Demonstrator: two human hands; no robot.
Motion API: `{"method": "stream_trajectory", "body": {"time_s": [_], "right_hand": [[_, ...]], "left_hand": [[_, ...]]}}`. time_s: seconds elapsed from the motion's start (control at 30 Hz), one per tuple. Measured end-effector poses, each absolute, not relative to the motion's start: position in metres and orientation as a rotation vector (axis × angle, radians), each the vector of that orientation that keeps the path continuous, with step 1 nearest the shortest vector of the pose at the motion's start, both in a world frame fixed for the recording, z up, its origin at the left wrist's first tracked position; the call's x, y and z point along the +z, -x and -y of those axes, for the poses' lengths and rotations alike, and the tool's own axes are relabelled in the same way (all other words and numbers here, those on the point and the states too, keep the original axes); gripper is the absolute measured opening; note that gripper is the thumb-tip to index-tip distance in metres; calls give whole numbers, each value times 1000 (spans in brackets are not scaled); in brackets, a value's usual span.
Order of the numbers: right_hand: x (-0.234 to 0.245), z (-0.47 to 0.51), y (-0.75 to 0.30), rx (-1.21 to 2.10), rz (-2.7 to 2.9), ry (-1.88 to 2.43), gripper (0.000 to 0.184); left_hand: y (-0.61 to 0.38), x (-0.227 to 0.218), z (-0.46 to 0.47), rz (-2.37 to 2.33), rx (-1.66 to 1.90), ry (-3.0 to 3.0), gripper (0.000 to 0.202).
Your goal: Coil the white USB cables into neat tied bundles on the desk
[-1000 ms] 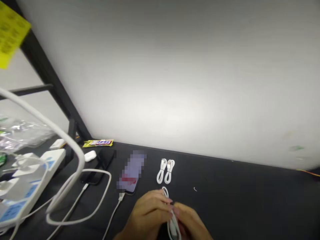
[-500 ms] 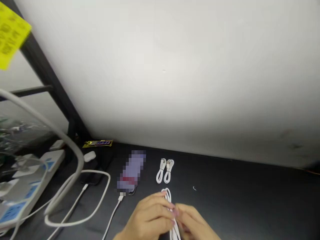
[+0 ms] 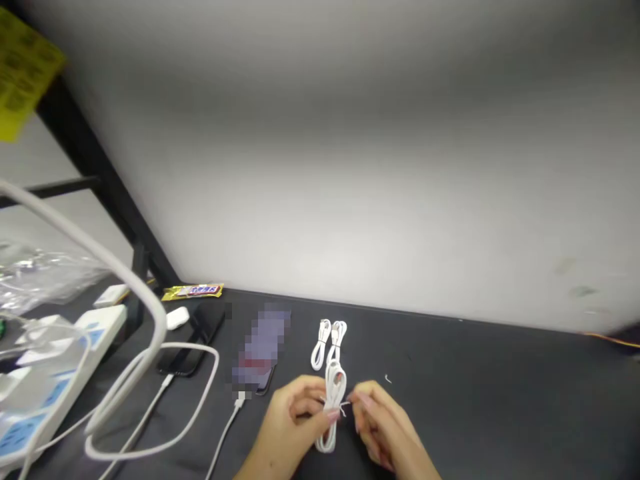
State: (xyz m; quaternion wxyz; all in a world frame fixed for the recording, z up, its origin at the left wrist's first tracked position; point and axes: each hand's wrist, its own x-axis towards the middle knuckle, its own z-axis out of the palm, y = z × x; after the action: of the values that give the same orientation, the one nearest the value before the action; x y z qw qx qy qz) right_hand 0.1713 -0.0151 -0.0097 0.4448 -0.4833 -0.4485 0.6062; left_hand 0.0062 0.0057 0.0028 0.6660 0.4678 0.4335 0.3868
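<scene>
My left hand (image 3: 295, 417) grips a coiled white charging cable (image 3: 330, 430) at its middle, thumb in front. The bundle stands roughly upright, with a reddish connector end showing near its top. From its right side sticks out a thin white twist tie (image 3: 345, 404). My right hand (image 3: 383, 420) pinches the tie's outer end between thumb and forefinger, apart from the cable itself. Just behind lie two bundled white cables, the left bundle (image 3: 320, 345) and the right bundle (image 3: 339, 331), which the held coil partly overlaps in view.
A blurred-out phone (image 3: 265, 343) with a plugged-in cable lies left of my hands. Farther left are a black phone (image 3: 183, 357), a white earbud case (image 3: 177, 318), a yellow snack wrapper (image 3: 193, 291) and a power strip (image 3: 45, 393). A white scrap (image 3: 388, 379) lies to the right.
My hands have drawn apart, the right one shifting off the cable to the tie's end. The coil has turned more upright, and my left thumb now shows in front of it.
</scene>
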Motion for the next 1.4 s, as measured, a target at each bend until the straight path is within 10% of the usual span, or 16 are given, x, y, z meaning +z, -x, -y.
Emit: {"method": "stream_trajectory", "body": {"time_s": [0.2,0.5,1.4], "right_hand": [[3,17,-178,471,1961,1240,19],[2,15,-178,244,2209,1168,18],[-28,16,-168,2352,488,941,48]], "left_hand": [[-2,3,-8,-966,739,-743,45],[-4,12,-5,-934,654,-732,46],[-7,-3,2,-968,884,-1505,12]]}}
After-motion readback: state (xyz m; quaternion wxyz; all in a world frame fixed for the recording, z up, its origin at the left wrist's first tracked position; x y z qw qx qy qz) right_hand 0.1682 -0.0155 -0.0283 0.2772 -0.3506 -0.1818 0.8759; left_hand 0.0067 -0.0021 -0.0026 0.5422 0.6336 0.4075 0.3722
